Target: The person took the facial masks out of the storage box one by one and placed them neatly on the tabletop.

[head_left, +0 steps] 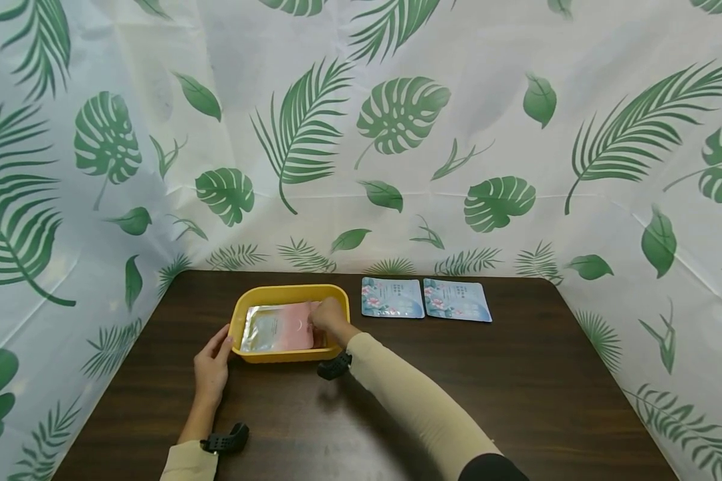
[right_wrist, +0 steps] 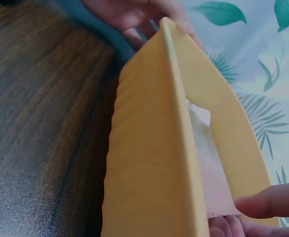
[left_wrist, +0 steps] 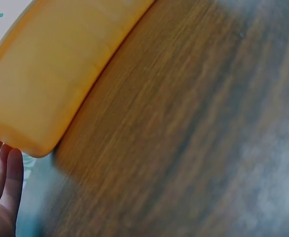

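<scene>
In the head view, a yellow plastic basket [head_left: 289, 357] stands on the table with pink-and-silver foil packets inside. My right hand [head_left: 329, 316] reaches into its right end. The right wrist view shows that hand's thumb and fingers pinching the edge of a pink packet [right_wrist: 216, 182]. My left hand [head_left: 212, 364] touches the basket's left end from outside. Its fingers look fairly straight against the end wall in the left wrist view, where the basket [left_wrist: 50, 74] fills the upper left. Whatever lies under the top packet is mostly hidden.
Two light-blue flowered packets, a left one [head_left: 392, 298] and a right one [head_left: 456, 300], lie side by side right of the basket near the table's back edge. Behind the dark wooden table [head_left: 517, 394] hangs a white leaf-patterned curtain [head_left: 421, 194].
</scene>
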### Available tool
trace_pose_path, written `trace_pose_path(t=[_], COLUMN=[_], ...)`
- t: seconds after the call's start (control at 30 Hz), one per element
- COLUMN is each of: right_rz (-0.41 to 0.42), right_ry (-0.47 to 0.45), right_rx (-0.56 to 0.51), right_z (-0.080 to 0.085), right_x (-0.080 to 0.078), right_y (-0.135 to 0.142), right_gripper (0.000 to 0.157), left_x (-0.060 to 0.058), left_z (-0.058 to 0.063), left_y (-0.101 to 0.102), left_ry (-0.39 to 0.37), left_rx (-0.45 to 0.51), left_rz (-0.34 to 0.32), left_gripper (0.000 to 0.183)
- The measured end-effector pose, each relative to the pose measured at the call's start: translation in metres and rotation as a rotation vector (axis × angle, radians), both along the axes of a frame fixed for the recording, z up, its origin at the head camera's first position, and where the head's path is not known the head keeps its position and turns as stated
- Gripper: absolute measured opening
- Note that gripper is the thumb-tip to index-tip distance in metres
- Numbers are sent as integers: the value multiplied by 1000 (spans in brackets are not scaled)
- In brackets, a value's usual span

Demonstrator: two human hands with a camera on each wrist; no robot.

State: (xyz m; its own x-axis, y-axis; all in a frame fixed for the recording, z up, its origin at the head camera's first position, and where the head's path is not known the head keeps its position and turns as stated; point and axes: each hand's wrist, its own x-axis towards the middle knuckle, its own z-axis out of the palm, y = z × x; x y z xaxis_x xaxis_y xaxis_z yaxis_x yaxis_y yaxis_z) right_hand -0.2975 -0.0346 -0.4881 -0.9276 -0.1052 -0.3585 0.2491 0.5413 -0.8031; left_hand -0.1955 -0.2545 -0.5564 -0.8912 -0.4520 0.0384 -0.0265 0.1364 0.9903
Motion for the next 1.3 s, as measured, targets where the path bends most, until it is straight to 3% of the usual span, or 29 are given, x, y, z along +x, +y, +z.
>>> trace_pose_path(t=[0.3,0.47,0.6,0.9,1.0,1.3], right_rz=[70,120,80,-61,-79,-82], right_ry=[-33,0,22,85,109,99], right_rx=[15,30,27,-96,-114,-224], right_z=[-1,-2,-3,1,5,7], right_x=[6,8,6,4,4,2], right_y=[3,3,4,8,9,11], right_gripper=[12,22,26,6,12,9], left_x=[-1,-2,-2,0,-1,2], left_z=[-2,-2,-1,1,1,2], left_y=[-1,-2,-1,1,0,1], left_ry=[-3,5,7,39,37,8], left_rx=[7,18,22,11,9,-8], left_rz=[9,16,6,20,11,-2], left_gripper=[43,41,42,44,44,45])
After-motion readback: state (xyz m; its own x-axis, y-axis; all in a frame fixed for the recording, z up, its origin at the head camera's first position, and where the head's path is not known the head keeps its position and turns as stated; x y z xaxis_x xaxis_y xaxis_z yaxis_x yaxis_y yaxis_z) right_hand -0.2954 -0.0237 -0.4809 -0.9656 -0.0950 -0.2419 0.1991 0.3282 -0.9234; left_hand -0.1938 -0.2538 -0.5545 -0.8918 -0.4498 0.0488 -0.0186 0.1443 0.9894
